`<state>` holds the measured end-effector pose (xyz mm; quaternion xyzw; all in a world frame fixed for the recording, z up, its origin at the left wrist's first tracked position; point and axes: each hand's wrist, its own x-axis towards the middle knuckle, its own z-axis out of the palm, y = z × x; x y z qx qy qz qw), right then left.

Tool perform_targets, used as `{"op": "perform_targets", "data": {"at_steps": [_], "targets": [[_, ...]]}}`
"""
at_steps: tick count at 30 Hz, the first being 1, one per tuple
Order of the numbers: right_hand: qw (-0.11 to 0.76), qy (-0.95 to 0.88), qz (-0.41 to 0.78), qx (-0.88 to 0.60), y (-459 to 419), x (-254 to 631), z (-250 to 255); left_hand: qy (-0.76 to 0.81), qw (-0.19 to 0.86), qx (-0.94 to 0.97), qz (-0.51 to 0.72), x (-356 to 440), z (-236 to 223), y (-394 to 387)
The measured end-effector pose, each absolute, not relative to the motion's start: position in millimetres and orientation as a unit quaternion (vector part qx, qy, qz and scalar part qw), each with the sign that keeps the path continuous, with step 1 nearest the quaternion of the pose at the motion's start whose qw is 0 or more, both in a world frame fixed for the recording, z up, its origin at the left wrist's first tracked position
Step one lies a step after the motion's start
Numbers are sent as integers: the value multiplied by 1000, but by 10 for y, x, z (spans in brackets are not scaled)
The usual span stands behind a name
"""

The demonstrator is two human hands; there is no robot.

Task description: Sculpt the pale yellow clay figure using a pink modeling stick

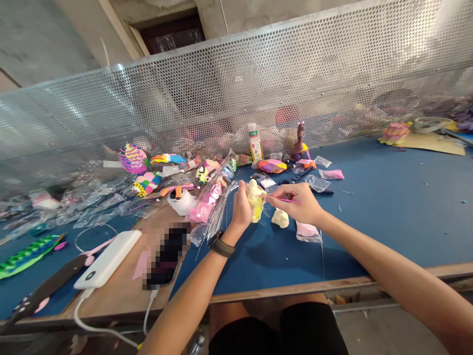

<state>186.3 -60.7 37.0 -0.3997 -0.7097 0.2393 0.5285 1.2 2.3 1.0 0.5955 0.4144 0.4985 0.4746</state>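
My left hand, with a dark watch on its wrist, is closed around a pale yellow clay figure held above the blue table. My right hand pinches a thin pink tool whose tip touches the figure. A loose lump of the same pale clay lies on the table just below my right hand. A small clear bag of pink clay sits under my right wrist.
Colourful clay figures and clear plastic bags crowd the left and back. A small bottle and a brown figure stand by the perforated metal screen. A white power bank and a phone lie near the front edge.
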Motion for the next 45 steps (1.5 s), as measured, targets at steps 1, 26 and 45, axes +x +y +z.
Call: {"op": "perform_targets", "data": {"at_steps": [1,26,45], "targets": [[533,-706,240,-399,-603,1856,358,418,463,585,519,13,17,8],[568,-638,263,-448,-302,2063,174,389,266,808,353,-199,51,86],[348,-845,163,-372,-360,2087,119,283,111,937,174,-446,311,229]]}}
